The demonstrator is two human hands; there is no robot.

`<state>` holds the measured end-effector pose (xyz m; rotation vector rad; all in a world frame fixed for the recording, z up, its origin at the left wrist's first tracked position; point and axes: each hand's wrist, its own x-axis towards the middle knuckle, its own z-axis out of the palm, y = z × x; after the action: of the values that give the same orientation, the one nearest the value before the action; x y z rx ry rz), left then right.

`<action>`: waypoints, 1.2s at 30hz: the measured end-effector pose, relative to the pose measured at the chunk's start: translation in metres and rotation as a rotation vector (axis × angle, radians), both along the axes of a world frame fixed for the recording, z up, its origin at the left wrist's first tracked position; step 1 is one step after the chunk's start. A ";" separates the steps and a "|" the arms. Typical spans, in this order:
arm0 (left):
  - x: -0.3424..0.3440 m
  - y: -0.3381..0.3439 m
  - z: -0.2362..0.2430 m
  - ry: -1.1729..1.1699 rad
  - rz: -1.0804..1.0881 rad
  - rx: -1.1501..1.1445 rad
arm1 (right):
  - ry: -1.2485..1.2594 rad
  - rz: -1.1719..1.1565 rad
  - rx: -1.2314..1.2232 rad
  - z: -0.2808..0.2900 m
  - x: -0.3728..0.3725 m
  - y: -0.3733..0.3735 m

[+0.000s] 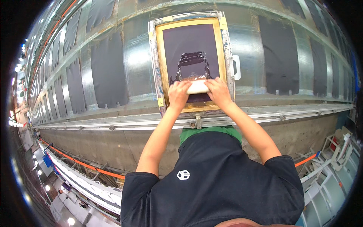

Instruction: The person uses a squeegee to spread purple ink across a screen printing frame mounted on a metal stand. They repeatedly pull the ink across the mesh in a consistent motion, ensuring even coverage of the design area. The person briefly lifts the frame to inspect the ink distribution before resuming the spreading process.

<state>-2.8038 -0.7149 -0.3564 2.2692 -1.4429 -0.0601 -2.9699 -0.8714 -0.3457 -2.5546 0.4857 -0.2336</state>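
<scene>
While wearing a black shirt [227, 178] with a white cube-like emblem [183, 174], firmly grasping a squeegee [198, 87] between left hand [179, 93] and right hand [219, 92], fingers clenching both ends. Showing a cream, rounded grip and thin brownish edge, carrying small characters, not clearly legible. Lying over the near part of a dark screen [193, 36], inside a yellow-bordered frame [155, 56]. Bordering glossy dark ink [191, 58] farther up. Sitting among dark sheets [278, 56] on a long, shiny table [138, 56].

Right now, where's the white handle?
In the head view, the white handle is at the right outer edge of the rectangular frame, with a dark panel farther right.
</scene>
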 end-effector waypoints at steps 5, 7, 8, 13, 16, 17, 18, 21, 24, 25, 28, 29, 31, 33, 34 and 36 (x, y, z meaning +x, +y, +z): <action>0.012 -0.003 0.008 0.039 0.004 -0.094 | -0.106 -0.009 -0.055 0.005 0.011 -0.009; 0.041 -0.029 0.003 0.009 0.056 -0.167 | -0.123 -0.018 -0.058 0.012 0.046 -0.035; 0.056 -0.044 0.002 0.033 0.055 -0.179 | -0.097 -0.012 -0.064 0.013 0.061 -0.050; 0.052 -0.054 -0.001 0.038 0.045 -0.127 | -0.072 -0.048 0.029 -0.002 0.057 -0.055; 0.011 -0.007 -0.008 0.052 0.039 -0.056 | -0.112 -0.016 0.037 -0.012 0.011 -0.011; -0.001 0.006 -0.013 0.062 0.025 -0.088 | -0.128 -0.027 0.001 -0.018 -0.004 0.003; -0.011 0.017 -0.012 0.059 0.024 -0.062 | -0.058 -0.016 0.038 -0.015 -0.014 0.015; -0.014 0.022 -0.007 0.108 0.012 -0.071 | -0.107 0.024 0.273 -0.018 -0.024 -0.002; 0.020 -0.008 0.000 0.112 0.026 -0.078 | -0.273 -0.346 0.430 -0.036 -0.029 -0.064; 0.033 -0.018 -0.004 0.093 0.065 -0.086 | -0.391 -0.543 0.357 -0.037 -0.025 -0.087; 0.059 -0.047 -0.001 0.137 0.115 -0.119 | -0.272 -0.721 0.353 -0.057 -0.008 -0.125; 0.061 -0.049 0.001 0.141 0.144 -0.104 | -0.264 -0.715 0.405 -0.060 -0.002 -0.134; 0.052 -0.050 0.004 0.097 0.127 -0.167 | -0.252 -0.706 0.519 -0.070 0.006 -0.142; 0.040 -0.033 0.001 0.074 0.138 -0.208 | -0.216 -0.752 0.488 -0.061 0.018 -0.136; 0.030 -0.026 0.003 0.079 0.115 -0.233 | -0.294 -0.763 0.421 -0.061 0.018 -0.140; 0.016 -0.003 0.007 0.075 0.077 -0.276 | -0.394 -0.770 0.357 -0.051 0.029 -0.139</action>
<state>-2.7881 -0.7179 -0.3492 2.0718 -1.2411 0.0733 -2.9414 -1.0104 -0.3965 -1.8091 1.2045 -0.8168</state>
